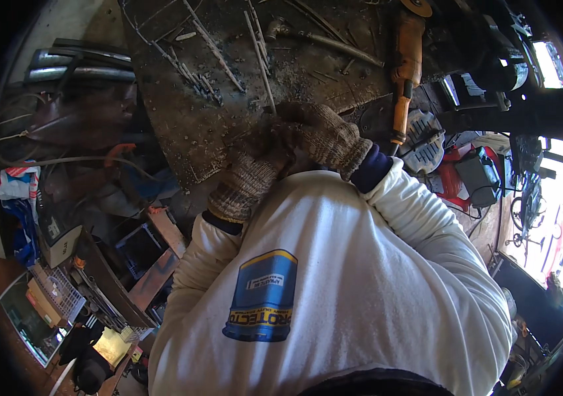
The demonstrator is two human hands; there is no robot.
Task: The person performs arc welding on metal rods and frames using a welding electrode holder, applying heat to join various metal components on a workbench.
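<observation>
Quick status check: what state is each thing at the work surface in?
Left hand in mottled brown knitted glove: beside the right, grip unclear.
Right hand in matching glove: fingers bent, grip unclear.
Long thin pale rods: spread out, unbundled.
Orange long-bodied angle grinder: lying down, disc fitted, power unclear.
Grey metal hammer-like bar: lying down.
Dark brown flat tabletop: dirty, strewn with debris.

Two knitted gloves [335, 140], one orange grinder [407, 63], one hammer [334, 45]
</observation>
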